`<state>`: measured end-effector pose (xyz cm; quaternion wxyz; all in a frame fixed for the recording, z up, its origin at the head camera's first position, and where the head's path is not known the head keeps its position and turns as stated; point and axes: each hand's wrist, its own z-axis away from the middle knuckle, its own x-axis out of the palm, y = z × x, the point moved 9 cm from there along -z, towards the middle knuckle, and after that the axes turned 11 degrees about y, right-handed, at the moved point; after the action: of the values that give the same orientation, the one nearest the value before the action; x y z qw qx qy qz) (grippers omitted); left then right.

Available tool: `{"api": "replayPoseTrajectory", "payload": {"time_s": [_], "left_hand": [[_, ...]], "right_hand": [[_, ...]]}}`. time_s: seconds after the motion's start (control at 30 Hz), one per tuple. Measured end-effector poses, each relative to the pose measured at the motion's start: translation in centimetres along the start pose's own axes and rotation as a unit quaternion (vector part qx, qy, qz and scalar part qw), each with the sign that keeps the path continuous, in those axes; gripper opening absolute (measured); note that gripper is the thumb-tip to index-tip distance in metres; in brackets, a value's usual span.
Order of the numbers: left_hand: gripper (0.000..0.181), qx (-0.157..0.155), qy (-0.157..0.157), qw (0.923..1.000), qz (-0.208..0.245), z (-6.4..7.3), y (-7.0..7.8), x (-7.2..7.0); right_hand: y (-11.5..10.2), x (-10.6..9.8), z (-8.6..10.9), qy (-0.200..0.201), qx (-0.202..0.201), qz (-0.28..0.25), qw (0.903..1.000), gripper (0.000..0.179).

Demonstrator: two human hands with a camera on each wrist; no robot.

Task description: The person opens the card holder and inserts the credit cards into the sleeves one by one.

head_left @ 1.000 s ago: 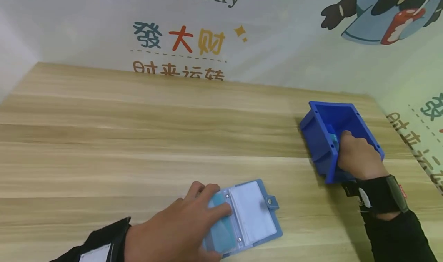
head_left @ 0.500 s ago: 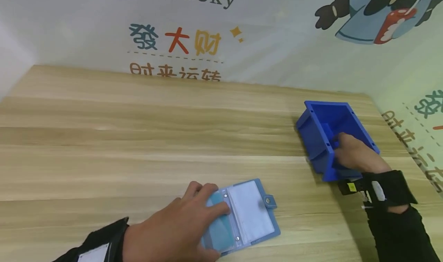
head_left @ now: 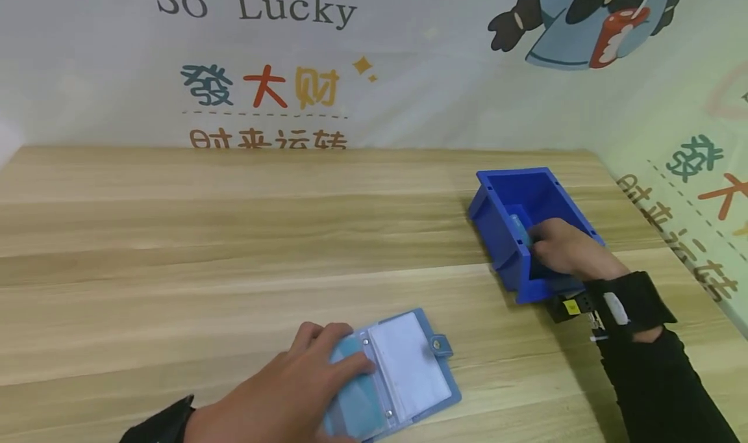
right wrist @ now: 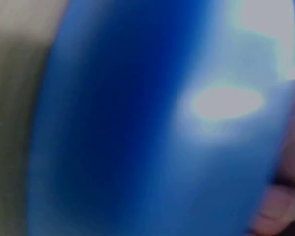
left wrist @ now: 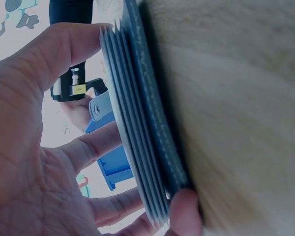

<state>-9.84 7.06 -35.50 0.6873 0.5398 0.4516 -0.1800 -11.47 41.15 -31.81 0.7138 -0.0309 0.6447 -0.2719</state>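
Note:
A small blue ring-binder album (head_left: pixel 411 368) lies spread out on the table, with a white page at right and light-blue pages at left. My left hand (head_left: pixel 286 391) grips its left side; in the left wrist view the thumb and fingers lie about the stacked page edges (left wrist: pixel 130 118), one fingertip wrapped onto the cover. My right hand (head_left: pixel 569 248) reaches into a blue plastic bin (head_left: pixel 499 241). Beside its fingers stands a light-blue, card-like piece (head_left: pixel 520 230). The right fingertips are hidden, so the hold on it is unclear. Blurred blue plastic (right wrist: pixel 113 147) fills most of the right wrist view.
The wooden table (head_left: pixel 234 248) meets a printed white backdrop (head_left: pixel 421 99) at the back and right. A snap tab (head_left: pixel 441 345) sticks out from the album's right edge. The bin's front rim (head_left: pixel 546 291) lies under my right wrist.
The whole scene has shifted left as the head view turned. My right hand has moved about inside the bin, and the light-blue piece shows beside it again. The left hand stays on the album.

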Motion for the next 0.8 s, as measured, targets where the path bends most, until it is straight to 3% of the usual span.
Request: {"api": "replayPoseTrajectory", "payload": {"time_s": [0.1,0.2,0.27,0.3,0.4,0.47,0.53,0.63,0.73,0.8], "left_hand": [[0.078,-0.003,-0.005,1.0000,0.002,0.3,-0.3,0.0],[0.076,-0.014,-0.011,0.9998,0.006,0.5,-0.5,-0.3],[0.076,-0.019,-0.010,0.9997,0.009,0.4,-0.5,-0.7],[0.077,-0.029,-0.012,0.9994,0.012,0.3,-0.4,-1.0],[0.081,-0.050,0.014,0.9985,0.015,0.9,-0.3,-2.5],[0.082,-0.054,0.046,0.9970,0.031,0.7,0.1,-3.6],[0.078,-0.062,0.083,0.9925,0.065,0.3,0.4,-4.7],[0.067,-0.081,0.137,0.9749,0.156,0.0,0.5,-5.8],[0.058,-0.096,0.194,0.9494,0.227,0.5,0.3,-6.8],[0.054,-0.099,0.222,0.9386,0.245,1.2,0.1,-7.3]], "right_hand": [[-1.0,-2.7,0.4,0.111,-0.001,0.005,0.9938,0.027],[-2.5,-6.2,2.3,0.244,0.006,-0.006,0.9698,0.034],[-3.7,-7.8,4.0,0.298,0.006,-0.038,0.9539,0.038],[-4.3,-8.1,4.8,0.306,0.004,-0.054,0.9506,0.039],[-7.8,-6.6,6.2,0.259,-0.042,-0.105,0.9592,0.035],[-10.5,-4.7,7.0,0.202,-0.103,-0.128,0.9656,0.026],[-13.0,-2.4,7.9,0.144,-0.168,-0.153,0.9632,0.016],[-16.1,1.7,9.2,0.051,-0.247,-0.209,0.9449,0.011],[-18.3,5.8,10.1,-0.048,-0.273,-0.261,0.9249,0.010],[-19.5,7.9,10.5,-0.099,-0.277,-0.282,0.9132,0.010]]}}
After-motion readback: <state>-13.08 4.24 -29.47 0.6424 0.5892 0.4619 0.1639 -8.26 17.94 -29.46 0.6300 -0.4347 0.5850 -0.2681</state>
